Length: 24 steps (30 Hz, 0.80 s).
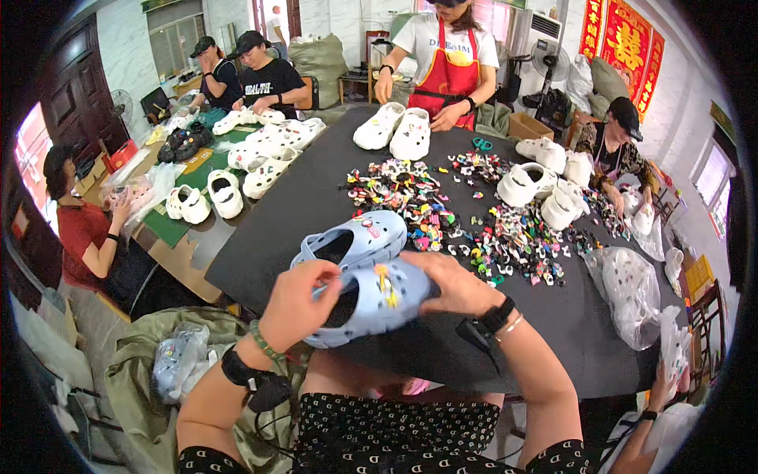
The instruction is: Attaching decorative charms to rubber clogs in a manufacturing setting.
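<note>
A light-blue clog (360, 312) with yellow charms (386, 286) on its top is tilted between my two hands, near the table's front edge. My left hand (300, 303) is closed at its heel end, fingertips pinched by the strap and opening. Around the toe end curls my right hand (456, 287); its fingertips are partly hidden and the clog's toe is slightly blurred. Just behind lies a second light-blue clog (379, 234), with a charm on its top. Both clogs point to the right, and the near one overlaps the far one.
Heaps of small colourful shoe charms (403, 197) cover the middle of the black table (272, 217). White clogs (527, 183) stand among them. Clear bags (628, 296) lie at the right. A person in a red apron (454, 79) handles white clogs opposite. Others work at a left table (178, 254).
</note>
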Available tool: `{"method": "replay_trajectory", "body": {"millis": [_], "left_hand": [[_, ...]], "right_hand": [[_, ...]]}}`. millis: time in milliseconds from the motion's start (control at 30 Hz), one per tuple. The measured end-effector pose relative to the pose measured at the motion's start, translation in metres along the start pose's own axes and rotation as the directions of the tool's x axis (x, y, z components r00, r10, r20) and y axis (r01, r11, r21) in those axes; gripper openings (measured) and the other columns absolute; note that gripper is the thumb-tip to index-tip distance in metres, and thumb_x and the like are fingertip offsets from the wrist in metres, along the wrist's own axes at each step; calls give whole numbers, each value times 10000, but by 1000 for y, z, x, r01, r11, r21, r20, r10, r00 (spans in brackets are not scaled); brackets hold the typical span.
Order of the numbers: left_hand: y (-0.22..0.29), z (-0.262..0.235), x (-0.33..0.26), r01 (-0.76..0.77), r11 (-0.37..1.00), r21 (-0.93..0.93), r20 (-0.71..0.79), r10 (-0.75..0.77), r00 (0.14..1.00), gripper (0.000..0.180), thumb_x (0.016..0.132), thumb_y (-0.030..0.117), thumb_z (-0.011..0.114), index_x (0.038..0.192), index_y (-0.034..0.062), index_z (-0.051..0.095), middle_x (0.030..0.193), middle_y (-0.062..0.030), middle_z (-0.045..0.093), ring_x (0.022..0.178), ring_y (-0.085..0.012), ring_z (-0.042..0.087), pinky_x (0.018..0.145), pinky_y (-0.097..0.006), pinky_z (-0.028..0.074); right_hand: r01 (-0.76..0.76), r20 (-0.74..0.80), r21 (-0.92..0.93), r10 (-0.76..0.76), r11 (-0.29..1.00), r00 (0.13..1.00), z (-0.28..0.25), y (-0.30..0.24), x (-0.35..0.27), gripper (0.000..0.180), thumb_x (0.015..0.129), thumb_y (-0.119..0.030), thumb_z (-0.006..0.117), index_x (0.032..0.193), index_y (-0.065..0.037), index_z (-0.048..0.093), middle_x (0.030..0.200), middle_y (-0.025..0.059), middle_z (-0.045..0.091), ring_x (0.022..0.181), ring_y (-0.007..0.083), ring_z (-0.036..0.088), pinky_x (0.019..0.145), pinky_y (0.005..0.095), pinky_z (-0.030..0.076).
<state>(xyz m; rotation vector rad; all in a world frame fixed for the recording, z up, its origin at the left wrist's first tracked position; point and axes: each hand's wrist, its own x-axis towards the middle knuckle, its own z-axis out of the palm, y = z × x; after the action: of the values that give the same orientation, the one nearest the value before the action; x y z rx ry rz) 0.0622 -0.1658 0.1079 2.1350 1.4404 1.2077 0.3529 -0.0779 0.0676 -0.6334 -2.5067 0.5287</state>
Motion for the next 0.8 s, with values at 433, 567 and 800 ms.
{"method": "replay_trajectory", "body": {"millis": [433,567,800], "left_hand": [[-19,68,3,503,714,-487,355,-364,861,240,964,160,526,1126,-8,575,969,-172,678,840,-235,645,754,-343,501],[-49,68,5,-72,989,126,395,17,919,511,927,-15,490,1423,8,374,1176,-209,629,1091,-279,624,889,-355,505],[-49,98,28,718,-45,-695,643,-485,593,371,943,154,565,1245,-58,537,1167,-181,643,1003,-276,671,851,-418,558]], "right_hand": [[-167,-132,73,175,983,976,40,-25,-33,719,755,-21,746,1399,-104,437,1309,107,537,1242,322,457,837,332,548],[-154,-154,26,156,988,976,48,-32,-34,647,771,-57,733,1360,-91,468,1324,122,525,1304,367,406,1031,432,436],[-92,-199,97,110,991,974,42,-21,-42,457,792,-55,707,1224,-49,558,1215,150,583,1173,345,529,1009,429,441]]}}
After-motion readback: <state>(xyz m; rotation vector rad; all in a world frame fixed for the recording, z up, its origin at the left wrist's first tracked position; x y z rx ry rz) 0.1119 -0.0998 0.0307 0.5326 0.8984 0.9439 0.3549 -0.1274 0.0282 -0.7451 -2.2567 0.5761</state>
